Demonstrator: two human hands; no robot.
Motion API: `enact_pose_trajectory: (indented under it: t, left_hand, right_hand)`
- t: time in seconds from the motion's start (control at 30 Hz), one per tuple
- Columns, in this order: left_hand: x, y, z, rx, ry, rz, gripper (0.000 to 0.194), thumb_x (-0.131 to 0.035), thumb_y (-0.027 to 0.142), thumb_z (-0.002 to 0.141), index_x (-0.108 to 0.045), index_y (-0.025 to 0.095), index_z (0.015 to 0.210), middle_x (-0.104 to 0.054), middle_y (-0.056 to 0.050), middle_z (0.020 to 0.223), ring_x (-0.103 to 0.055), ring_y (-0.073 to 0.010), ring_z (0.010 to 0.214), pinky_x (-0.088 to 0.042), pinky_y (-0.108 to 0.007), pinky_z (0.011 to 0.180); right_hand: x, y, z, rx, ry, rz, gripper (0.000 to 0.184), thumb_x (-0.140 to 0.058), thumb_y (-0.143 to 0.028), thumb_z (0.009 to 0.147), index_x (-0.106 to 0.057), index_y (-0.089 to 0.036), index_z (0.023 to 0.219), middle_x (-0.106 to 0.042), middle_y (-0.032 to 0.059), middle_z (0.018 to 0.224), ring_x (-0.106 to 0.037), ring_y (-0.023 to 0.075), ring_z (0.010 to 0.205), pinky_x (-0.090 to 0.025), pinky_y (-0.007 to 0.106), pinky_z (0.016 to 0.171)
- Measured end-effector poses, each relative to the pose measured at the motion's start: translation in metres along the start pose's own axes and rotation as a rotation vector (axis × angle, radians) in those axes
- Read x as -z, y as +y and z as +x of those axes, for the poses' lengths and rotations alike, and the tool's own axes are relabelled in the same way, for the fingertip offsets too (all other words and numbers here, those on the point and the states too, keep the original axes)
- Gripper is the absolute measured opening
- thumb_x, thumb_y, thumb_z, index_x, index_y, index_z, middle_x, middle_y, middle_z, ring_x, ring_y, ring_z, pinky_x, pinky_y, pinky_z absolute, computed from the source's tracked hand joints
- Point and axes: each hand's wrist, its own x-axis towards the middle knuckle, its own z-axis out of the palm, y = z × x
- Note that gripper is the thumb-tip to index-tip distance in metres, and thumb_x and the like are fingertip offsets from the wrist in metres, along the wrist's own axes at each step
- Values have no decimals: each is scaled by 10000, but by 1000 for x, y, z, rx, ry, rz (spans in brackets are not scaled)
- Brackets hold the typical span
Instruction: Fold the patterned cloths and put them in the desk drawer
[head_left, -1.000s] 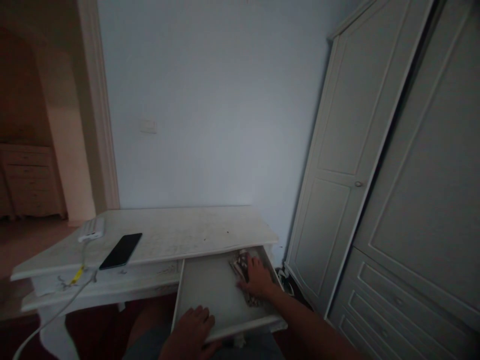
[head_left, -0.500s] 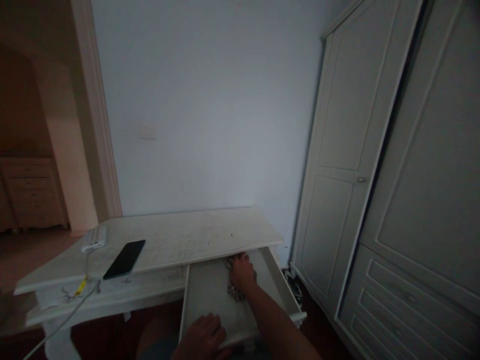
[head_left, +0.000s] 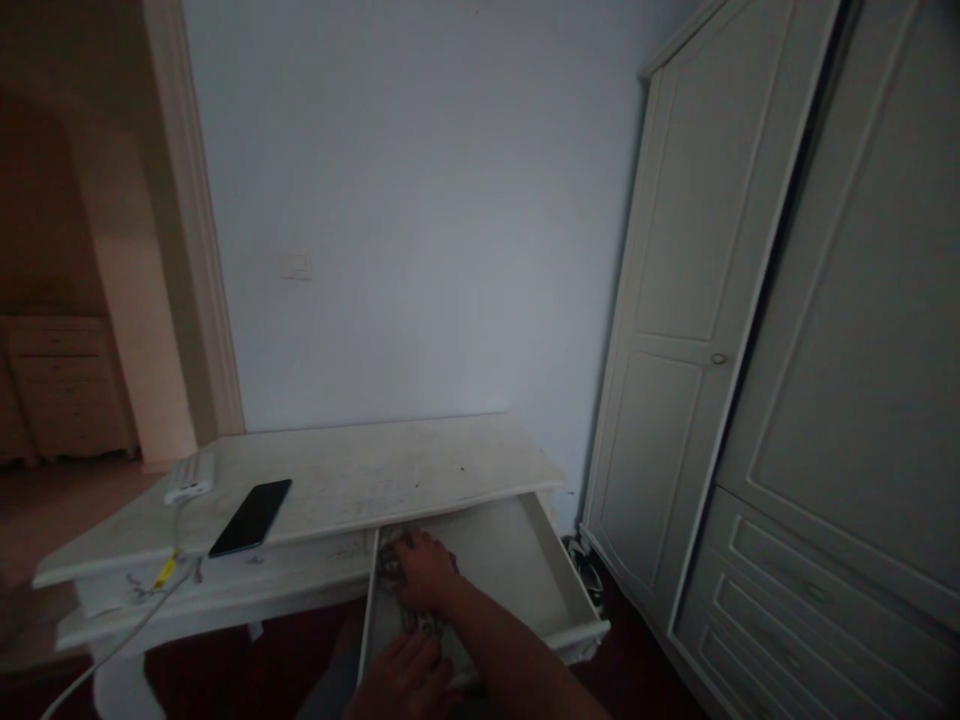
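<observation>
A white drawer (head_left: 517, 550) is pulled out from the right part of a white desk (head_left: 360, 465). Inside it, at the left side, lies a crumpled cloth (head_left: 426, 624) with a dark and light pattern. My right hand (head_left: 424, 572) is closed over this cloth and covers most of it; its forearm reaches in across the drawer's front. Closer to me, my left hand (head_left: 403, 676) is curled over the drawer's front edge, just below the cloth's near end. Whether those fingers touch the cloth is hard to tell in the dim light.
On the desk's left lie a dark phone (head_left: 250, 517) and a white box-shaped device (head_left: 190, 478) with a cable (head_left: 127, 640) hanging down. A white wardrobe (head_left: 675, 330) stands to the right. Dark-and-light items (head_left: 583, 568) sit on the floor between drawer and wardrobe.
My right hand has slid the patterned cloth leftward across the drawer, from its right-hand part to its left side. My left hand has stayed at the front edge.
</observation>
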Motion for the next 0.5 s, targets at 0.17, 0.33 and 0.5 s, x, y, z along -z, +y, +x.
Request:
enact_pose_trajectory:
  t: [0.17,0.33,0.5]
  left_hand:
    - [-1,1,-1,0,38,22,240,-654,398,1022,-734,319,1234,-803,-69,1209,-762,-294,1095,-588,-429,994]
    - [-4,2,-4,-16,57,62,193,-629,390,1035,-743,309,1168,-816,-57,1118,-775,-265,1040,-583,-399,984]
    - [-9,-5,-6,15,-36,55,237,-640,377,1018,-739,342,1230,-800,-78,1220,-755,-321,1136,-594,-465,1013]
  right_hand:
    - [1,21,-21,151,-97,63,759,-852,-476,741,-595,-385,1449,-668,69,1295,-686,312,1101,-574,405,882]
    - [10,30,-37,335,-234,52,661,-818,-400,784,-629,-444,1416,-661,33,1207,-696,285,1010,-549,339,771]
    - [10,31,-43,482,-274,-8,632,-796,-340,800,-632,-454,1399,-664,12,1109,-704,269,965,-520,297,719]
